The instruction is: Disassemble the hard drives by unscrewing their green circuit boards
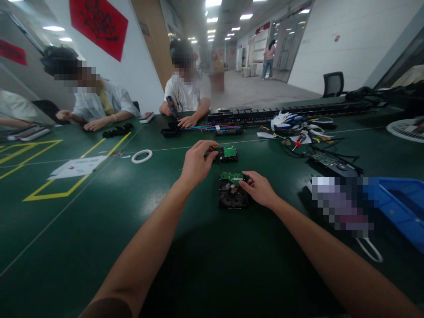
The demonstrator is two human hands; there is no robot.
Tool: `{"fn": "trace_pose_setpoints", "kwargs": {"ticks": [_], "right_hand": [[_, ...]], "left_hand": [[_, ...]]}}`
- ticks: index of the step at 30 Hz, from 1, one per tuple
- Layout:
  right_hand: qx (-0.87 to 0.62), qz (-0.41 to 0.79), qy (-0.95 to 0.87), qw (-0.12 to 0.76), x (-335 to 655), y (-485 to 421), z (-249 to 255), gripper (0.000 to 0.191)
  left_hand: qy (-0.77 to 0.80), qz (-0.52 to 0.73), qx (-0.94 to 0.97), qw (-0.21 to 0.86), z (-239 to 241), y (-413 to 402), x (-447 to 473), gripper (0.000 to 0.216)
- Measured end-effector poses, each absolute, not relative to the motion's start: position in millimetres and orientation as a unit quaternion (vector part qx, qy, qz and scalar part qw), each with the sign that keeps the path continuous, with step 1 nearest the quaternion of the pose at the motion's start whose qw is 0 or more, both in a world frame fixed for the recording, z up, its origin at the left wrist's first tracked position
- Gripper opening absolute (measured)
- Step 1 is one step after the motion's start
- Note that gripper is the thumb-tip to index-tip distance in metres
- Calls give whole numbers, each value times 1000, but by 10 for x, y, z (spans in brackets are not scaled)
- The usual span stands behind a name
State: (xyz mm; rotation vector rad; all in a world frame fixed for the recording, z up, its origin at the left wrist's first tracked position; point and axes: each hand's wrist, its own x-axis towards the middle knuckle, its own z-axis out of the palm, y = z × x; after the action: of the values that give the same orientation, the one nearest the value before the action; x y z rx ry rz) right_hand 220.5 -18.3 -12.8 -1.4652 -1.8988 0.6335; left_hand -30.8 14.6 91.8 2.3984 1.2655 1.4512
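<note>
Directly ahead of me, a hard drive [232, 198] lies on the green table with a green circuit board [227, 176] across its far end. My right hand [258, 187] grips the drive's far right corner, its thumb over the board's end. Just beyond lies a second hard drive with a bright green board [229, 152]. Beside that drive's left side is my left hand [199, 161], fingers curled into a pinch. A small dark and yellow bit shows at its fingertips, too small to name.
A white ring [141, 156] and a paper sheet [77, 167] lie to the left. On the right are a red screwdriver [300, 140], another drive [336, 165] and a blue bin [400, 203]. Across the table, a person holds a power drill [172, 106] near cables [208, 126].
</note>
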Motion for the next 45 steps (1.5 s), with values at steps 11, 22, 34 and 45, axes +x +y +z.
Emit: {"fn": "trace_pose_setpoints", "kwargs": {"ticks": [11,22,34,45], "right_hand": [[-558,230,-731,319,2215,-171,-139,51],[-567,241,-721,318,2216,-183,-108,52],[-568,232,-724,316,2219,-171,-125,50],[-569,223,-726,315,2216,-160,-138,49]], "left_hand": [[386,471,791,59,926,127,-296,21],[374,488,788,43,891,163,-282,19],[400,493,772,32,859,185,-293,24],[415,493,764,41,877,146,-266,20]]}}
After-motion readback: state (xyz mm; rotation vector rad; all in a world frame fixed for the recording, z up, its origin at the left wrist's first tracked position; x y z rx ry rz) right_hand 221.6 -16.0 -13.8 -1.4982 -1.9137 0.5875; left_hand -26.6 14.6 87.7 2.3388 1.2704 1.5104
